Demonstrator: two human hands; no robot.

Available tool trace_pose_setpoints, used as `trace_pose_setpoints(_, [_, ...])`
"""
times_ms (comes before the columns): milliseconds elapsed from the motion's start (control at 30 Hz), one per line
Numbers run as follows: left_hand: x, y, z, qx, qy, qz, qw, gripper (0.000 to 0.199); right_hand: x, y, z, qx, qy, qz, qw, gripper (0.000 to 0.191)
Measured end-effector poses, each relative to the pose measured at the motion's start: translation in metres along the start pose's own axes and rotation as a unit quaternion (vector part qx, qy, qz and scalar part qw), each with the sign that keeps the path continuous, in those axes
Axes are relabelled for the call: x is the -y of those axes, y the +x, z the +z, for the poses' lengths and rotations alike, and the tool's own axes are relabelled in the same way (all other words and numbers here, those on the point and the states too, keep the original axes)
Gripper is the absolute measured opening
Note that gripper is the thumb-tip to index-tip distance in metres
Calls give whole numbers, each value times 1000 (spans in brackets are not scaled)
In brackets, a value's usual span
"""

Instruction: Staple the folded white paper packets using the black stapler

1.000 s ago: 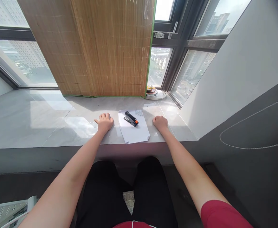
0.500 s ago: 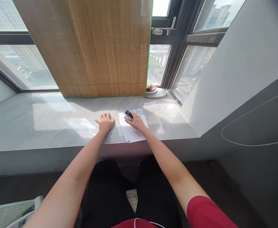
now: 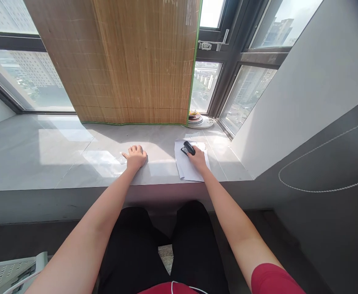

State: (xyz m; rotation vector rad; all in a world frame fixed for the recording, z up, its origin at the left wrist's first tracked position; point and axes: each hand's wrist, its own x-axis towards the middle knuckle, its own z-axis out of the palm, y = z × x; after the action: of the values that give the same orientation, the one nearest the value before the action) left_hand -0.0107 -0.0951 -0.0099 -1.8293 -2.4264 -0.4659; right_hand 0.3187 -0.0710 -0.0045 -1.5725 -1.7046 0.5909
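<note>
My right hand (image 3: pixel 198 158) is closed around a black stapler (image 3: pixel 189 148), holding it just over or on the white paper sheets (image 3: pixel 188 169); whether the stapler touches them I cannot tell. The sheets lie on the pale tiled window sill (image 3: pixel 154 143), near its front edge and to the right of the middle. Palm down on the sill, to the left of the paper and apart from it, rests my left hand (image 3: pixel 136 157). Its fingers are spread a little and nothing shows in them. A small clear scrap (image 3: pixel 123 158) seems to lie beside its outstretched finger.
A bamboo blind (image 3: pixel 130 61) hangs down to the back of the sill. Stacked plates (image 3: pixel 197 119) stand in the back right corner by the window frame. A beaded cord (image 3: pixel 313 191) loops down at the right wall. Below left is a perforated white seat (image 3: pixel 7 271).
My right hand has moved to the right with the stapler, and the paper sheets have shifted right too. The stapler has turned slightly. My left hand stays in place.
</note>
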Motion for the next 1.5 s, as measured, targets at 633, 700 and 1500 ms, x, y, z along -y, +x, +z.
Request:
trace_pose_setpoints(633, [0,-4,6,-29,-3,5,1000,52,-85,24,-87,14,-389,134,911,50])
trace_pose_setpoints(700, [-1,-4,6,-12,-3,5,1000,54,-83,24,-88,13,-390,130,912,50])
trace_pose_setpoints(1500, [140,-12,-39,64,34,-106,992,71,-86,28,-89,25,-367,95,925,45])
